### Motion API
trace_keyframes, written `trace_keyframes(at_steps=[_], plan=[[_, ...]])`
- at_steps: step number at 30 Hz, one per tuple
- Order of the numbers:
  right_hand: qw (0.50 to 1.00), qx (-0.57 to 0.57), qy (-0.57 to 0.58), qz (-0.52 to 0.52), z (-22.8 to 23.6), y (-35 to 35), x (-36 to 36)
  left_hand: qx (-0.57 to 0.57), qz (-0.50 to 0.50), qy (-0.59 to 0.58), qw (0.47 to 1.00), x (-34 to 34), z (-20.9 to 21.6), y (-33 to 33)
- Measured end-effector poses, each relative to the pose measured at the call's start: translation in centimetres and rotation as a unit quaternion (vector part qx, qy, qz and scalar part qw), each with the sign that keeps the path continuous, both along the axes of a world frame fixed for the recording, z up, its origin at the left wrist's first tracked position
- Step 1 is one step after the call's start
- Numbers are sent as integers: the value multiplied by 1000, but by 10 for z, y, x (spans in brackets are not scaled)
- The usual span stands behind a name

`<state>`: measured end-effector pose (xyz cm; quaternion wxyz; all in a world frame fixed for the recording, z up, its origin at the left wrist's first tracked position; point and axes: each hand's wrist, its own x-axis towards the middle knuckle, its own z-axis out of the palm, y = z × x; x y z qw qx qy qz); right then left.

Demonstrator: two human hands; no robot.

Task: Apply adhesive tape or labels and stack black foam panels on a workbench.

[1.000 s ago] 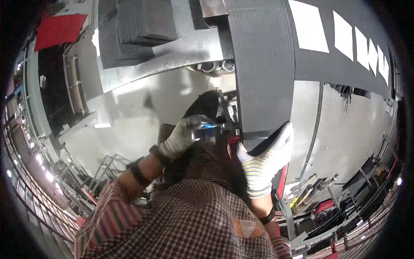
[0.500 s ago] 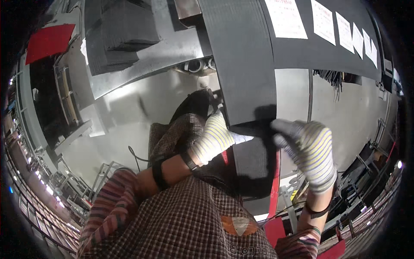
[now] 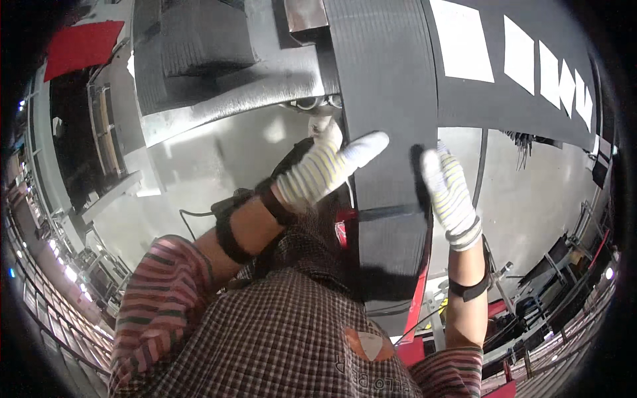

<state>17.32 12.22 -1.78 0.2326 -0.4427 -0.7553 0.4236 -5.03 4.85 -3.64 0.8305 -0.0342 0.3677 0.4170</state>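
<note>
And both hands have shifted up the stack! A second ago the left hand held something small and dark with a blue mark; now nothing shows in it, its fingers spread over the stack's left edge. The right hand, out wide half a second ago, has come in to the right edge, fingers stretched, nothing in its grasp. So they're well apart, one each side; whether either presses, I cannot tell. The long grey stack runs between them, a dark band lying across it nearer the body: the work looks to be at the stack's sides now. Lettering? White sheets on the dark panel are washed out, unreadable; the apron has printed letters beside an orange patch.
</note>
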Motion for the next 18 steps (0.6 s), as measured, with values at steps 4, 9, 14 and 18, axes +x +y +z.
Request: trace_keyframes(at_steps=[4, 9, 14, 18], plan=[[942, -156, -258, 151, 18, 11, 27, 304, -132, 348, 877, 43, 8, -59], [946, -307, -106, -27, 3, 5, -1, 74, -46, 108, 990, 23, 2, 7], [959, -79, -244, 117, 6, -25, 32, 103, -36, 235, 966, 73, -4, -54], [910, 143, -356, 156, 40, -17, 43, 95, 24, 262, 960, 65, -9, -59]])
